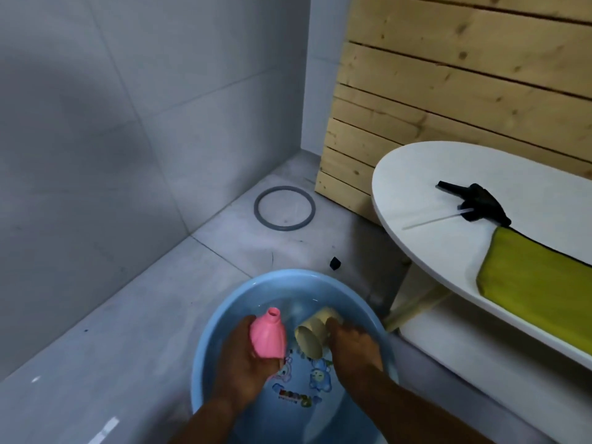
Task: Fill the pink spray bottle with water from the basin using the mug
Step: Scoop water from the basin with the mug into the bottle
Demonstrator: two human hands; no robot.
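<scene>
The left hand point(243, 357) is gripping the pink bottle point(268, 336) over the near left part of the basin point(205, 341), its fingers curling round the lower body while the capless neck is pointing up and away, slightly tilted. Just beside it, the right hand point(354, 344) is holding the mug point(312, 336), fingers wrapping round its far side; the cream mug is lying nearly on its side with its open mouth facing the camera and low in the basin, though whether it is dipping into the water is hard to tell. The bottle and mug are sitting close together, not clearly touching. The blue basin is resting on the grey tiled floor point(112, 331), with water in it and a cartoon print showing on its bottom. Beyond the basin, a small black object point(335, 263) is lying on the floor, and farther off a grey ring point(284, 208) is lying near the corner of the tiled wall point(96, 123). To the right, a white oval table point(416, 174) is standing against a slatted wooden panel point(448, 75); the black spray head point(477, 203) with its thin tube is lying on the tabletop, and a yellow-green cloth point(538, 286) is lying nearer along the table's right side.
</scene>
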